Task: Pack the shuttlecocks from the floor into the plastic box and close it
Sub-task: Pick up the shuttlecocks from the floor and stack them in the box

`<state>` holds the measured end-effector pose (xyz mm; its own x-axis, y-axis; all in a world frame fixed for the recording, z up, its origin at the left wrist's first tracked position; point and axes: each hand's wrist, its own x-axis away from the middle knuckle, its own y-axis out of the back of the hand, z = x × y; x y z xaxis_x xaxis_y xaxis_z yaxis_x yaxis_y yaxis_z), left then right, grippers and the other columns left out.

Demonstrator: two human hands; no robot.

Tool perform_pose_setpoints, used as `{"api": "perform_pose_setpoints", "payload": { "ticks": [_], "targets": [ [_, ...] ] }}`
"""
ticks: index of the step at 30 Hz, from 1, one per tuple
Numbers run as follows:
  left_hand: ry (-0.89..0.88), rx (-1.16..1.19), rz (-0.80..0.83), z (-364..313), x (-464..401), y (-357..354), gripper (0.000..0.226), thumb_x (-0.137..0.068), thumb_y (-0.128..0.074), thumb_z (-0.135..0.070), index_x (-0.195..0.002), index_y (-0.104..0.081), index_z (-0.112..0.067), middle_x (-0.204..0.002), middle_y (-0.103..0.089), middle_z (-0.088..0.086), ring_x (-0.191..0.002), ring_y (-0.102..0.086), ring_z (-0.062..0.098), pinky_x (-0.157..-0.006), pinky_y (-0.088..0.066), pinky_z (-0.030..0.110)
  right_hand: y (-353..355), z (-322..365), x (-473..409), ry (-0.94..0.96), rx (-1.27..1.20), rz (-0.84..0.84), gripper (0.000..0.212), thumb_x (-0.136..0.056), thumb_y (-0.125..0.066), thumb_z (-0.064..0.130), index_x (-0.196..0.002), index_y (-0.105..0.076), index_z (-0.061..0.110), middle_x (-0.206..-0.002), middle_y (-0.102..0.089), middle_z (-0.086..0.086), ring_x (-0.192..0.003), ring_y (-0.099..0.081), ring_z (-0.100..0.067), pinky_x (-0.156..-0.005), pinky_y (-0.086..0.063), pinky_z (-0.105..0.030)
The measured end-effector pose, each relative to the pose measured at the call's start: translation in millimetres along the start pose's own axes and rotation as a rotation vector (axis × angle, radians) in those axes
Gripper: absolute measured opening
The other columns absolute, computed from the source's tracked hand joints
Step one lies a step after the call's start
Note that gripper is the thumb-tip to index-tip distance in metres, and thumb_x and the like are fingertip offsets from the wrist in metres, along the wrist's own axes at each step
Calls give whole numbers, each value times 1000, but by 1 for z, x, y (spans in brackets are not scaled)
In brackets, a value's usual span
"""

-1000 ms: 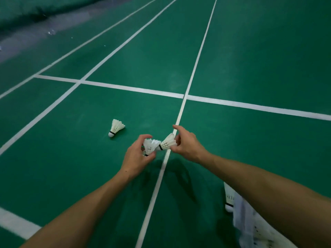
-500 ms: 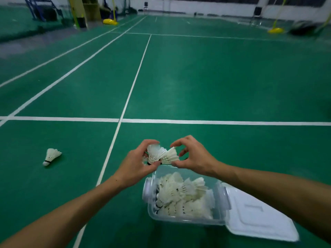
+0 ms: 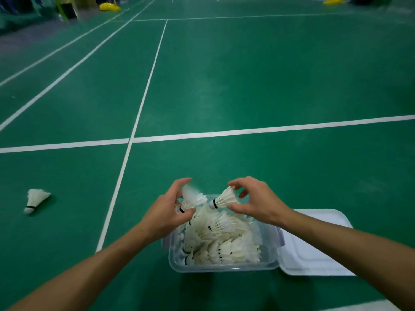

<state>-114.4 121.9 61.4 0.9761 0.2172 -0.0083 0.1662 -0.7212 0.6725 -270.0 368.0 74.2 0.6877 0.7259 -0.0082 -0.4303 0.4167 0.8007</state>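
Note:
A clear plastic box stands on the green floor, filled with several white shuttlecocks. Its white lid lies flat to the right of it. Above the box's far edge, my left hand grips one white shuttlecock, which looks blurred. My right hand pinches another shuttlecock by its feathers, cork pointing left. The two hands are a little apart. One more shuttlecock lies alone on the floor at the far left.
White court lines cross the green floor ahead of the box. Yellow post bases stand at the far end of the court, with dark equipment at the far left.
My hands have come down closer to the box and drawn apart, each still with its shuttlecock. The view has shifted, so the box and lid show more fully.

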Motion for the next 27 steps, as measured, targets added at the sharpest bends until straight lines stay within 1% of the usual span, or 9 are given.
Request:
{"api": "perform_pose_setpoints", "payload": {
  "ticks": [2, 4, 7, 9, 13, 18, 22, 25, 27],
  "targets": [
    [41, 0, -15, 4, 1, -3, 81, -87, -79, -42, -153, -32, -43, -117, -69, 6, -95, -70, 15, -96, -59, 44, -4, -1, 1, -18, -4, 10, 66, -82, -85, 48, -139, -59, 26, -121, -64, 8, -96, -66, -6, -90, -59, -35],
    [73, -8, -21, 7, 0, -5, 83, -83, -75, -55, -153, -32, -45, -127, -66, 10, -106, -68, 18, -102, -57, 46, -7, 0, 1, -41, 0, 11, 65, -81, -86, 47, -135, -57, 25, -122, -64, 9, -95, -67, -7, -88, -59, -36],
    [90, -53, -3, 3, -4, -7, 81, -88, -76, -48, -155, -33, -39, -137, -62, 12, -113, -64, 19, -103, -55, 45, -11, 4, -2, -48, 77, 27, 54, -82, -85, 47, -123, -58, 28, -120, -64, 10, -94, -66, -8, -86, -59, -36],
    [95, -90, 5, -1, -6, -8, 80, -90, -76, -46, -157, -32, -37, -140, -61, 14, -113, -63, 18, -102, -55, 44, -11, 9, -5, -24, 143, 41, 47, -84, -84, 46, -121, -62, 28, -121, -65, 9, -95, -66, -8, -87, -57, -35],
    [105, -129, 15, -7, -11, -9, 82, -90, -76, -47, -158, -30, -37, -140, -62, 12, -107, -61, 13, -101, -54, 40, -12, 22, -11, 91, 319, 97, 41, -89, -81, 41, -125, -67, 28, -127, -65, 7, -103, -65, -13, -89, -57, -35],
    [103, -139, 47, -13, -11, -12, 81, -90, -76, -48, -157, -32, -38, -139, -64, 11, -106, -62, 12, -100, -56, 41, -19, 27, -12, 68, 369, 112, 36, -89, -82, 42, -120, -73, 27, -124, -69, 3, -98, -68, -16, -87, -60, -40],
    [107, -137, 56, -15, -12, -13, 80, -91, -76, -47, -157, -33, -35, -141, -62, 12, -105, -60, 11, -100, -55, 39, -21, 29, -10, 85, 416, 168, 33, -96, -75, 33, -126, -72, 18, -139, -64, -5, -116, -66, -25, -98, -56, -42],
    [104, -107, 50, -17, -12, -12, 79, -92, -77, -43, -157, -34, -32, -138, -64, 11, -102, -62, 11, -99, -54, 36, -21, 24, -3, 78, 368, 223, 37, -101, -65, 27, -137, -66, 18, -150, -51, -7, -126, -61, -28, -107, -50, -44],
    [103, -99, 51, -17, -12, -11, 79, -91, -77, -42, -157, -35, -32, -137, -65, 10, -102, -65, 11, -98, -55, 37, -20, 19, 0, 57, 265, 227, 37, -102, -65, 28, -138, -66, 21, -147, -50, -4, -119, -65, -21, -106, -52, -41]
  ]
}}
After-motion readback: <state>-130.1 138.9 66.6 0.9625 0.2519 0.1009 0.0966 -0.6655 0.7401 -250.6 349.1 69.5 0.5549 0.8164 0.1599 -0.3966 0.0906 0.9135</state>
